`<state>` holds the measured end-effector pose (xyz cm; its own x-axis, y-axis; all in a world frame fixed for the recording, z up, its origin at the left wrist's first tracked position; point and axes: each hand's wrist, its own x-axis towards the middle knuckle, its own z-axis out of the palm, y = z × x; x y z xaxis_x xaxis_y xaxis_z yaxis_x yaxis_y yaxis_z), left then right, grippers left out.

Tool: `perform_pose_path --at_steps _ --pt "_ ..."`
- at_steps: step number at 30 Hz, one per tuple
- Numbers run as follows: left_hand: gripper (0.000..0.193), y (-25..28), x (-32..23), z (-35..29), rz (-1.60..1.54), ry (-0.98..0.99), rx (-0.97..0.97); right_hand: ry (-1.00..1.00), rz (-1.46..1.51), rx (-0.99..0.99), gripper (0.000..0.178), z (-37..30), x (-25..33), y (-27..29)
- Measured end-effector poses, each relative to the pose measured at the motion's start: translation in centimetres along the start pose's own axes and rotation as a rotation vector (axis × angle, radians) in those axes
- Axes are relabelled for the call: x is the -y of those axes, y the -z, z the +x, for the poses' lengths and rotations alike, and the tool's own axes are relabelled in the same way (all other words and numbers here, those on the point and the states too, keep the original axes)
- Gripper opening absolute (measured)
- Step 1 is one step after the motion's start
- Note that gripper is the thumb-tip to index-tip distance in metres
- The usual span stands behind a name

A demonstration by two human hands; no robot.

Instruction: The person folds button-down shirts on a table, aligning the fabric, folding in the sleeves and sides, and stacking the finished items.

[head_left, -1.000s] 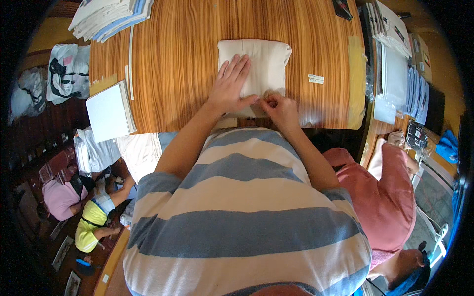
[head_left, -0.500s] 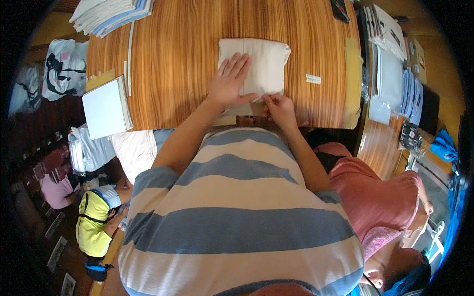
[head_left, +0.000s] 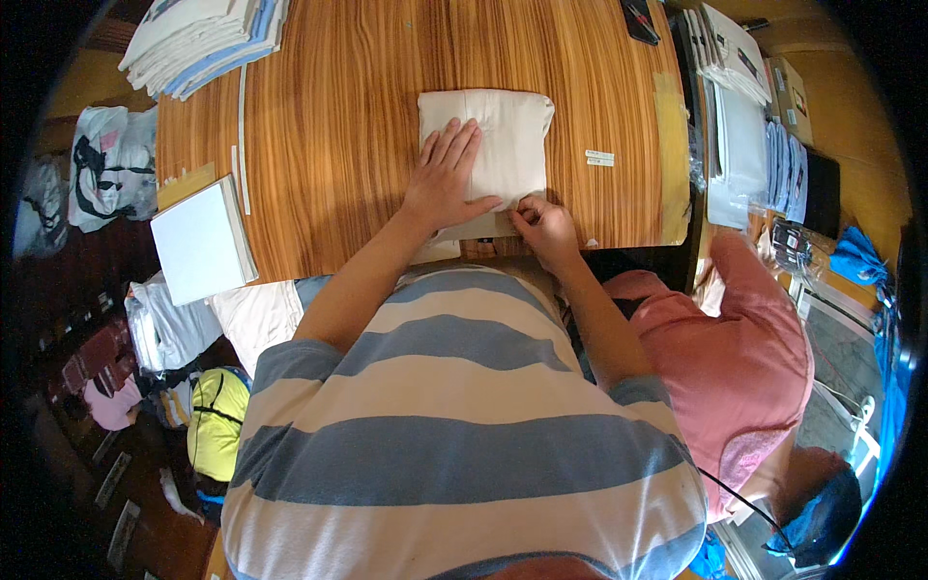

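The desk (head_left: 338,126) is brown with darker wood-grain streaks, yellow tape (head_left: 670,155) along its right edge; the folded garment (head_left: 512,145) at its front edge is cream, the wearer's T-shirt (head_left: 464,459) striped grey-blue and off-white.

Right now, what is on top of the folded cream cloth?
The left hand lies flat on the folded cream cloth; the right hand appears to pinch its near edge. The part under the left hand is covered and cannot be seen.
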<state>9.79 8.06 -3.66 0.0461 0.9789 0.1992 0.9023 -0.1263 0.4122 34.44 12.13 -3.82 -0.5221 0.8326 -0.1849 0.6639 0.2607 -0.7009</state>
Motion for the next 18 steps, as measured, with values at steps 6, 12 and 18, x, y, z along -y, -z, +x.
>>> perform_pose_path --at_steps 6,12,18 --pt "0.110 0.5 -0.2 0.1 -0.046 0.000 -0.004 -0.092 0.063 -0.202 0.015 -1.1 -0.5 0.6" --pt "0.109 1.0 -0.3 0.1 -0.034 0.011 0.018 -0.059 -0.172 -0.045 0.023 -0.9 2.4 0.6" --pt "0.108 0.8 -0.1 0.0 -0.014 -0.027 -0.019 0.030 -0.062 -0.156 0.021 -0.9 1.1 -0.7"
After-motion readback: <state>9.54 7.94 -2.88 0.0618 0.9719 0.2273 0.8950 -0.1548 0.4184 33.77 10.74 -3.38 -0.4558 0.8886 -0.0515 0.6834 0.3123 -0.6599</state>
